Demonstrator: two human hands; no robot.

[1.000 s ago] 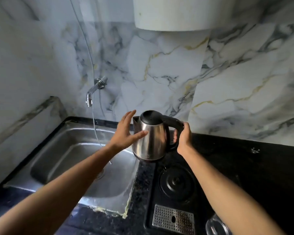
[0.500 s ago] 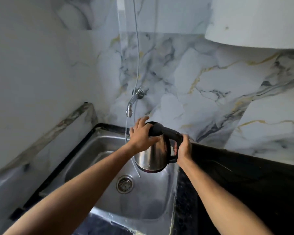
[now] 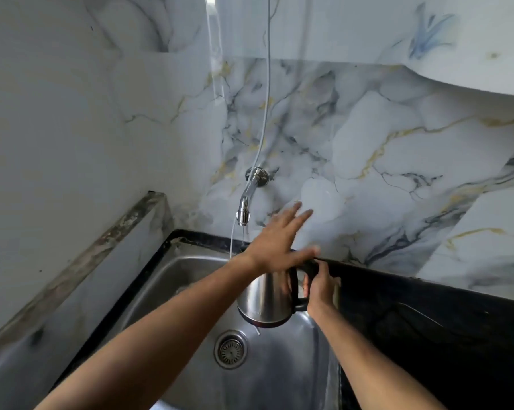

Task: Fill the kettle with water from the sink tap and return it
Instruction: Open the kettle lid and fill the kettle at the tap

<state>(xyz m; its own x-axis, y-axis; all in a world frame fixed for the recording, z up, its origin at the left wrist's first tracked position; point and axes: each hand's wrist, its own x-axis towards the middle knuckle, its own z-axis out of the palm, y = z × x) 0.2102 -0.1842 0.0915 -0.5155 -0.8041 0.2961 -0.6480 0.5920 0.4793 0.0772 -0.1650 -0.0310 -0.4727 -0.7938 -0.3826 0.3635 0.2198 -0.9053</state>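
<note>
A shiny steel kettle (image 3: 264,300) with a black handle hangs over the steel sink (image 3: 173,279), near its right side. My right hand (image 3: 321,287) is closed around the kettle's handle. My left hand (image 3: 279,241) hovers above the kettle's top with fingers spread, hiding the lid area. The chrome tap (image 3: 245,202) juts from the marble wall, up and left of the kettle. No water stream is visible from it.
The round sink drain (image 3: 230,349) lies below the kettle. A thin white cord (image 3: 266,113) hangs down the wall past the tap. A black countertop (image 3: 427,321) runs to the right. A marble ledge (image 3: 81,261) borders the sink's left side.
The kettle has moved from the counter over the sink. My left hand has lifted off the kettle's lid and now hovers above it with fingers spread. The view shifted left.
</note>
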